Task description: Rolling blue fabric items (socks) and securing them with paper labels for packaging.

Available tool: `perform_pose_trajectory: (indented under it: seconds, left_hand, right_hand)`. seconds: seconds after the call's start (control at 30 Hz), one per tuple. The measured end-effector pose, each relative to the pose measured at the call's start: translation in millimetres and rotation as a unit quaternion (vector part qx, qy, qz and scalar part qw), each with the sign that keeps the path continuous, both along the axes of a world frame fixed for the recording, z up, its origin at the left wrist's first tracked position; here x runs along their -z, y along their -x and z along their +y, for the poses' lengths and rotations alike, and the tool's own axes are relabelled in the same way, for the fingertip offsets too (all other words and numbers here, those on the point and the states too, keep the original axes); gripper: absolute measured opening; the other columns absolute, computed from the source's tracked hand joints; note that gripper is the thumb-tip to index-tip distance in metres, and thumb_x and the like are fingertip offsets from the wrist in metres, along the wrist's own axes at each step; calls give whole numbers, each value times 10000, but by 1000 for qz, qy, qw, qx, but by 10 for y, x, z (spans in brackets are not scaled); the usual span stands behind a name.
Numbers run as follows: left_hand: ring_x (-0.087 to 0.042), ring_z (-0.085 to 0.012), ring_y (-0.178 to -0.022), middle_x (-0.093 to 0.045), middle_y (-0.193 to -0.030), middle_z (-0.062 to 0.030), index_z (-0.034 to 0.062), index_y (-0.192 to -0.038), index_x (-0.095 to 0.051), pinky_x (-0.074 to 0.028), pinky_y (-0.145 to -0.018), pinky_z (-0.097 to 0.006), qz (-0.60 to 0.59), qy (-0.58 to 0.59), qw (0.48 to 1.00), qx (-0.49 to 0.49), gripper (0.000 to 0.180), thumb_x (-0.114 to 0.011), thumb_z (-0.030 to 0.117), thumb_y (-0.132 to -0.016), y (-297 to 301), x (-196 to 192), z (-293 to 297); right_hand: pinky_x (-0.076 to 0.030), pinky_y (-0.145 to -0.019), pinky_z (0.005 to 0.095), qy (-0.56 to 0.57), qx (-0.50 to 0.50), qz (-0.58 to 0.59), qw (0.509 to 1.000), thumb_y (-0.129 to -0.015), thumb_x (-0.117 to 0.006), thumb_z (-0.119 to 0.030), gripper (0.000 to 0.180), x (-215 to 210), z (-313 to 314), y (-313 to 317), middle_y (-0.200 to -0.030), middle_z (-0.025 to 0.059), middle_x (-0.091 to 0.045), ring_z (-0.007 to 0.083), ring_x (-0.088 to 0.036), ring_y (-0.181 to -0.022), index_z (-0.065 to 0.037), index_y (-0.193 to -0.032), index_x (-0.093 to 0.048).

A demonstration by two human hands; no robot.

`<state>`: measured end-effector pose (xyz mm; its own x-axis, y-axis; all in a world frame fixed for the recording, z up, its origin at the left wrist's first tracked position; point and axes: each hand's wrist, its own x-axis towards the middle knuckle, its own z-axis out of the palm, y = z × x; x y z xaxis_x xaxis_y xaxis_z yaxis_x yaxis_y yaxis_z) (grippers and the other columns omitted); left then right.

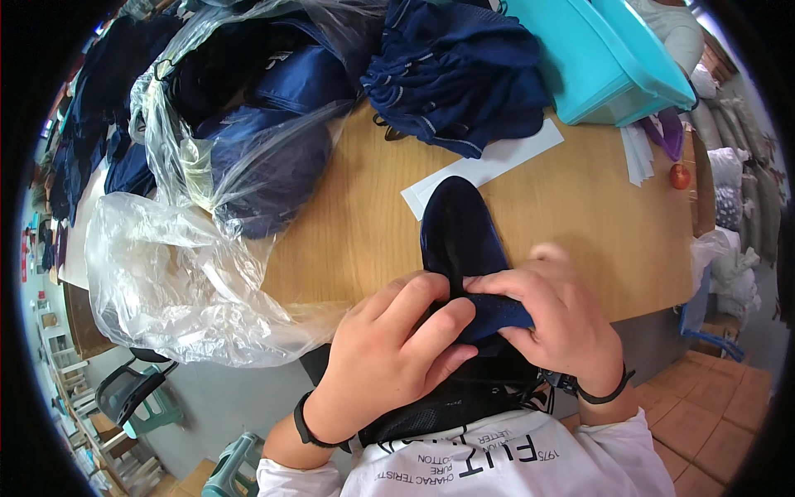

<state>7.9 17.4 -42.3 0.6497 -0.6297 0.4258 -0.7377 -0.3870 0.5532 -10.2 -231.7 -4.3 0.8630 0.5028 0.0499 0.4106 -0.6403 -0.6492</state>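
Both my hands grip a dark navy, shiny fabric piece [480,228] at the table's near edge. Its long rounded end points away from me, with a dark fold or opening along it; whether it is a slipper or a folded cap I cannot tell. My left hand [397,340] is closed on its left side, fingers bent over the edge. On the other side, my right hand [559,319] pinches a turned-up textured part between thumb and fingers. The hands hide much of the near portion. Beyond the piece lies a white paper strip [522,156] on the wooden table [604,224].
A clear plastic bag [166,273] with navy satin pieces [273,166] covers the left side. Gathered navy fabric [460,79] lies at the back, beside a turquoise bin [613,70]. A small red round object [679,176] sits near the right edge.
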Motion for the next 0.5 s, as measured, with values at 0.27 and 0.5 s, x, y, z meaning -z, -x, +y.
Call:
perform_pose_trajectory:
  seconds: [0.27, 0.5]
  left_hand:
    - [-670, -317, -834, -654, -1105, -168, 20, -1148, -598, -555, -703, -392, 41, 9, 999, -19, 574, -813, 476, -875, 1, -49, -57]
    - [-668, -333, -832, -642, -1102, -165, 84, -1146, -597, -563, -678, -400, -1, 75, 997, -16, 456, -867, 215, -802, 2, 37, -48]
  right_hand:
    - [-516, -880, 479, -60, 3, -18, 998, -705, -842, -2, 507, 107, -43, -65, -1127, 72, -741, 360, -676, -1050, -85, -1168, -653]
    - [-537, -913, 460, -48, -25, 0, 999, -701, -843, -1, 528, 23, 86, -68, -1135, 97, -722, 352, -683, -1058, -82, -1192, -666]
